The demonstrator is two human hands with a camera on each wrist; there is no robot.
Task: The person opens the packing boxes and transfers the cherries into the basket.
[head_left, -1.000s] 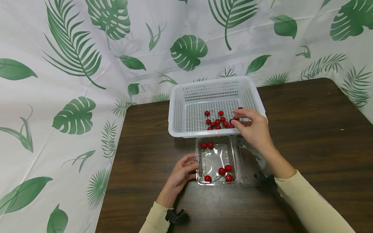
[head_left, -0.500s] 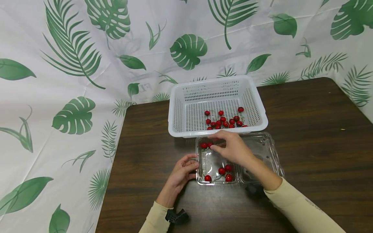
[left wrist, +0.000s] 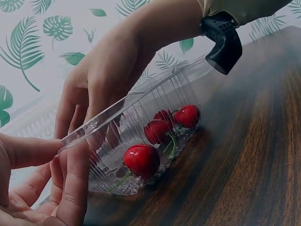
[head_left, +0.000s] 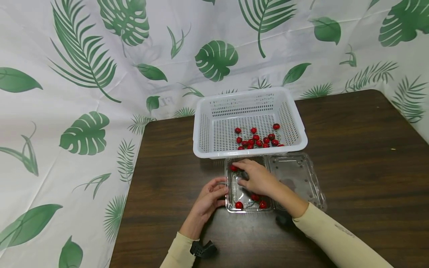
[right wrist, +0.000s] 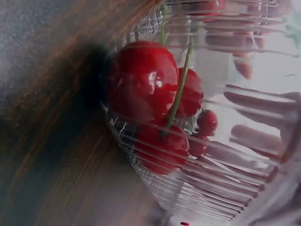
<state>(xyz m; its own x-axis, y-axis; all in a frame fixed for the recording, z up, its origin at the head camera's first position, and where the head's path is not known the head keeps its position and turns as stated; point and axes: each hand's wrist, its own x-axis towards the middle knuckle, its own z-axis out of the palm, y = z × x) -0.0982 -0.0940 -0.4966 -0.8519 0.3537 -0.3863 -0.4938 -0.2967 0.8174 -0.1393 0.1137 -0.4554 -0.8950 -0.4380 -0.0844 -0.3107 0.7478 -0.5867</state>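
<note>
A transparent plastic clamshell box (head_left: pixel 235 190) lies with its lid folded out to the right. My left hand (head_left: pixel 209 197) pinches its left rim, thumb on the edge and fingers against the wall in the left wrist view. Inside the box are several red cherries (left wrist: pixel 142 160) with green stems, some gathered at the near end. My right hand (head_left: pixel 258 178) reaches down into the box with thumb and fingers apart, near a cherry (head_left: pixel 233 168) at the far left corner. Through the ribbed wall in the right wrist view, fingers (right wrist: pixel 261 101) show beside two small-looking cherries (right wrist: pixel 207 122).
A white perforated basket (head_left: pixel 201 143) stands behind the box, with several more cherries (head_left: pixel 251 142) toward its front right. The flat lid (head_left: pixel 295 171) lies under my right forearm. All of it rests on a dark wood table (head_left: pixel 167 167) before a leaf-print curtain (head_left: pixel 181 85).
My right hand has moved from the basket left and toward me, down into the box. Its fingers now cover part of the far cherries. The left hand has stayed at the rim.
</note>
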